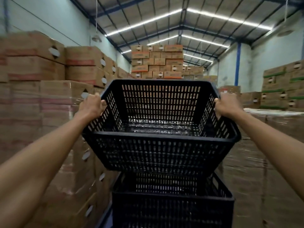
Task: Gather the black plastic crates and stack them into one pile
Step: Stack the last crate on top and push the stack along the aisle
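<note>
A black slotted plastic crate (158,150) hangs in the air at chest height, tilted with its open top toward me. My left hand (92,105) grips its left rim and my right hand (226,105) grips its right rim. Directly below it stands another black crate (172,209), upright, at the top of a pile whose lower part is cut off by the frame. The held crate's bottom edge overlaps the lower crate's far rim; I cannot tell whether they touch.
Wrapped stacks of brown cardboard boxes (49,112) rise close on the left. Another wrapped stack (256,162) stands close on the right. Taller box stacks (157,61) fill the far end of the warehouse aisle.
</note>
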### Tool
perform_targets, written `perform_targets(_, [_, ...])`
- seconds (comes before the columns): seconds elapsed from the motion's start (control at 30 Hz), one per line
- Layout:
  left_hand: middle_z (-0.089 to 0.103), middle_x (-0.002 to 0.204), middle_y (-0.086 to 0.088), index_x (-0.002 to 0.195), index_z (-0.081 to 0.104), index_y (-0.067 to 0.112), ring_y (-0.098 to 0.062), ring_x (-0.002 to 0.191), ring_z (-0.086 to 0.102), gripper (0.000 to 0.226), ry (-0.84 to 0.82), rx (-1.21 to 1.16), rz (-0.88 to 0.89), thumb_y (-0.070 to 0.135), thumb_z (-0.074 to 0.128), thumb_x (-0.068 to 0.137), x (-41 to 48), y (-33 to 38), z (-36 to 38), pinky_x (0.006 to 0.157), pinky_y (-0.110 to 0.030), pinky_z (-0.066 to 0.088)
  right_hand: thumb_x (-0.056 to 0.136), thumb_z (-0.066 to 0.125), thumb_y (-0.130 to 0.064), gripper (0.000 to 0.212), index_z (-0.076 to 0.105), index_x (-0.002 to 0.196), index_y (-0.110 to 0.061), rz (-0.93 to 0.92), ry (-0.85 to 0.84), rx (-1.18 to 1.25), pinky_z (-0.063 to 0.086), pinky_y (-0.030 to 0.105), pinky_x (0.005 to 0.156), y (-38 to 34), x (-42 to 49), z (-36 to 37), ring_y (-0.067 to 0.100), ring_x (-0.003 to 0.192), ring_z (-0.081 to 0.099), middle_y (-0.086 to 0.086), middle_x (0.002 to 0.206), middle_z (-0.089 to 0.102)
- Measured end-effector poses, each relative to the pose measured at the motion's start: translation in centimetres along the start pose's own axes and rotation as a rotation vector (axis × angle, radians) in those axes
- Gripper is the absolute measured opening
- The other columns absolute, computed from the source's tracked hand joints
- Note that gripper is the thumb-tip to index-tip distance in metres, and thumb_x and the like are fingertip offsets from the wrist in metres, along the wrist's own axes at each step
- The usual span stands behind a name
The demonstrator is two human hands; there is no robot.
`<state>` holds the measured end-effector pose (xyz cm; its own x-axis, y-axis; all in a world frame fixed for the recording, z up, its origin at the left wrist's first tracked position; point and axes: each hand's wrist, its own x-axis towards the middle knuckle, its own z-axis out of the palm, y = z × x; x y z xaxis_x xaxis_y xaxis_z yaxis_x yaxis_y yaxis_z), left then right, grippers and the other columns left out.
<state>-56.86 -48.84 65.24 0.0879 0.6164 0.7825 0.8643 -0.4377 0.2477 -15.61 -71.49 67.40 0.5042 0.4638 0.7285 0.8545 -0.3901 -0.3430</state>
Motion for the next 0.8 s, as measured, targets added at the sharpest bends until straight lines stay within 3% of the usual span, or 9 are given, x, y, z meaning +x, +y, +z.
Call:
perform_targets(0.17, [0.051, 0.085, -0.014, 0.097, 0.059, 0.007, -0.04, 0.086, 0.061, 0.021, -0.144, 0.025, 0.001, 0.027, 0.054, 0.096, 0.4, 0.5, 0.7, 0.07, -0.04, 0.045, 0.095, 0.054, -0.017, 0.02, 0.056, 0.086, 0.001, 0.006, -0.141, -0.085, 0.029, 0.023, 0.047, 1.4, 2.0, 0.9, 0.019, 0.052, 0.04, 0.007, 0.063, 0.043])
perform_targets(0.23, [0.053, 0.083, -0.016, 0.097, 0.063, 0.002, -0.035, 0.079, 0.056, 0.026, -0.211, 0.069, 0.025, 0.027, 0.056, 0.096, 0.5, 1.1, 1.0, 0.072, -0.042, 0.051, 0.095, 0.052, -0.016, 0.02, 0.057, 0.092, 0.003, 0.003, -0.198, -0.119, 0.037, 0.027, 0.057, 2.2, 2.7, 1.1, 0.025, 0.058, 0.045, 0.013, 0.073, 0.051])
perform_targets(0.37, [0.063, 0.101, -0.03, 0.096, 0.062, -0.008, -0.043, 0.093, 0.062, 0.038, -0.355, 0.134, 0.047, 0.029, 0.056, 0.096, 0.0, 2.8, 1.6, 0.074, -0.041, 0.05, 0.092, 0.056, -0.018, 0.035, 0.06, 0.113, 0.01, 0.0, -0.297, -0.143, 0.042, 0.03, 0.069, 3.7, 3.5, 1.3, 0.034, 0.082, 0.056, 0.025, 0.104, 0.062])
perform_targets(0.43, [0.064, 0.101, -0.031, 0.091, 0.061, -0.007, -0.042, 0.091, 0.062, 0.037, -0.406, 0.14, 0.044, 0.029, 0.056, 0.096, -0.3, 3.7, 2.0, 0.072, -0.039, 0.047, 0.091, 0.058, -0.02, 0.037, 0.06, 0.115, 0.008, -0.001, -0.339, -0.169, 0.043, 0.031, 0.072, 4.6, 3.5, 1.6, 0.035, 0.089, 0.058, 0.027, 0.113, 0.062])
perform_targets(0.53, [0.064, 0.099, -0.027, 0.087, 0.059, -0.003, -0.036, 0.085, 0.057, 0.034, -0.434, 0.14, 0.013, 0.03, 0.058, 0.096, -0.6, 4.5, 2.4, 0.072, -0.035, 0.044, 0.09, 0.06, -0.021, 0.039, 0.059, 0.119, 0.006, -0.018, -0.369, -0.191, 0.044, 0.032, 0.078, 5.3, 3.9, 1.8, 0.04, 0.106, 0.059, 0.027, 0.122, 0.059])
perform_targets(0.67, [0.054, 0.095, -0.02, 0.088, 0.056, 0.003, -0.041, 0.102, 0.059, 0.031, -0.429, 0.122, -0.01, 0.033, 0.059, 0.094, -1.0, 5.3, 2.9, 0.084, -0.042, 0.05, 0.092, 0.059, -0.021, 0.043, 0.057, 0.124, 0.008, -0.024, -0.381, -0.223, 0.047, 0.04, 0.092, 6.0, 4.6, 2.1, 0.043, 0.116, 0.055, 0.028, 0.129, 0.056])
perform_targets(0.8, [0.057, 0.095, -0.019, 0.091, 0.059, 0.006, -0.035, 0.092, 0.058, 0.029, -0.436, 0.111, -0.032, 0.035, 0.06, 0.093, -0.9, 5.7, 3.3, 0.089, -0.046, 0.053, 0.093, 0.058, -0.02, 0.045, 0.055, 0.127, 0.008, -0.021, -0.384, -0.229, 0.046, 0.04, 0.096, 6.4, 5.1, 2.4, 0.043, 0.12, 0.053, 0.029, 0.132, 0.054])
